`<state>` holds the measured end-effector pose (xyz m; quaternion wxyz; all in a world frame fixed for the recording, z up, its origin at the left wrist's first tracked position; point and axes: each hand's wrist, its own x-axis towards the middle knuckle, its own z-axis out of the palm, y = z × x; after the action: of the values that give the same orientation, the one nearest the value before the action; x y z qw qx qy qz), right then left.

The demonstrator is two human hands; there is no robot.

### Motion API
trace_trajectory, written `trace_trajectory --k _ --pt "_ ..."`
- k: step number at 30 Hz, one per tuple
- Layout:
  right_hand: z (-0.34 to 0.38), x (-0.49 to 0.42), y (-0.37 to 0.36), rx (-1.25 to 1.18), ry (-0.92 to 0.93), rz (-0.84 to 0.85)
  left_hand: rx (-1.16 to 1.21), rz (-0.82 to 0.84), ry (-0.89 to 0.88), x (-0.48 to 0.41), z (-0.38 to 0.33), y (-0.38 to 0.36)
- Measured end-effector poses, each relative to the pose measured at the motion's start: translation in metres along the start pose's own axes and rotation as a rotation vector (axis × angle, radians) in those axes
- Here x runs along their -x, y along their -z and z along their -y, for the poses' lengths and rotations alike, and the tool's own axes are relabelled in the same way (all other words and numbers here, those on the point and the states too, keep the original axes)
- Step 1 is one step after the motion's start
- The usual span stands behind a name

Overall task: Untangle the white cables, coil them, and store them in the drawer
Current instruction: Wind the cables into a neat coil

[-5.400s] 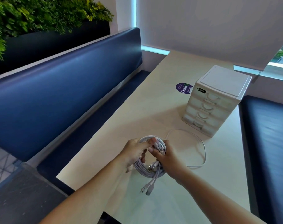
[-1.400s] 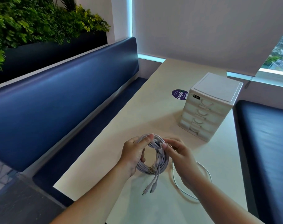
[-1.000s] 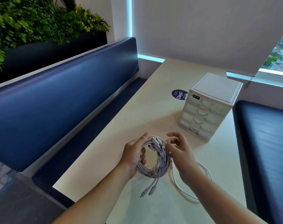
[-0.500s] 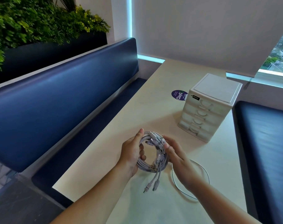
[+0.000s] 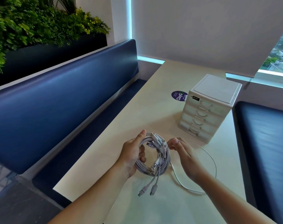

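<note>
Left hand point(image 5: 132, 156) has its grip wrapped round the coil of white cables point(image 5: 160, 159), centre frame over the counter point(image 5: 137, 110), prob. so loops can't spring loose; right hand point(image 5: 184, 157) curls just beside it, can't tell if it's got the loose cable point(image 5: 215, 165).

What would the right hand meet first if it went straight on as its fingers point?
Probably the coiled bundle of white cables that the left hand grips, just ahead of the right hand; depth is unclear.

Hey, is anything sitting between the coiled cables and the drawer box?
Nothing visible: bare table lies between the coil in the left hand and the drawer box. Its drawers are all shut.
</note>
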<state>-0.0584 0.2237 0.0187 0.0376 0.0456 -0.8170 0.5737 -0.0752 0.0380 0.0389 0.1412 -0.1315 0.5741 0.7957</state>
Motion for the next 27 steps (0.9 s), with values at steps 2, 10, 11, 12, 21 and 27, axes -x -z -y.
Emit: trace_trajectory --k 2,10,11,12,21,27 --pt "0.002 -0.003 0.003 -0.002 -0.077 0.067 0.017 0.000 0.005 0.001 -0.001 0.000" --pt "0.017 0.012 -0.014 -0.456 -0.423 0.402 0.106 -0.192 -0.010 -0.005 0.002 -0.007" --pt "0.018 0.014 -0.016 -0.487 -0.422 0.402 0.107 -0.209 -0.014 -0.004 0.003 -0.008" --pt "0.020 0.015 -0.018 -0.514 -0.422 0.395 0.104 -0.224 -0.020 -0.004 0.004 -0.008" --pt "0.031 0.015 -0.026 -0.567 -0.478 0.278 0.019 -0.198 -0.042 -0.001 0.007 -0.009" --pt "0.025 0.010 -0.024 -0.675 -0.550 0.300 -0.034 -0.199 -0.062 -0.002 0.013 -0.008"
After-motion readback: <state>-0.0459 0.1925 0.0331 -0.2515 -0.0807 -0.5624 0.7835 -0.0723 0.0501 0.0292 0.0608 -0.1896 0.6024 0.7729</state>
